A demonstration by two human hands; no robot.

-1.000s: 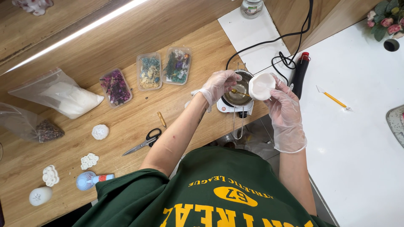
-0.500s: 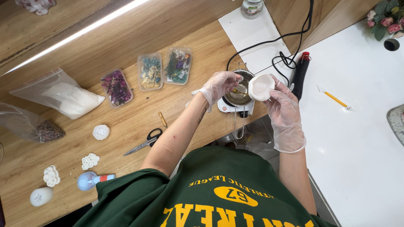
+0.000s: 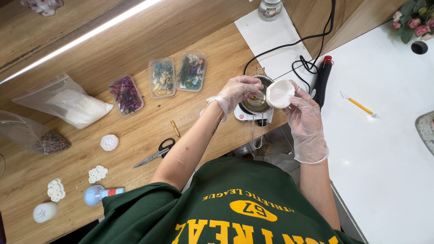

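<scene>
Gloves — thin, clear plastic — cover both your hands. Your right hand (image 3: 302, 110) is closed round a smooth white round mould (image 3: 280, 93), tilted at the 3 o'clock edge of the small steel pot (image 3: 257, 100). Your left hand (image 3: 235, 91) pinches a slim brass-coloured spoon (image 3: 257, 97) over the pot, which sits on one white mini hotplate (image 3: 253, 115). At 9 o'clock of the pot: three clear tubs of dried flowers (image 3: 161, 77). Toward 8 o'clock — one pair of scissors (image 3: 156, 153), black-handled, flat on the wooden table (image 3: 135, 126).
</scene>
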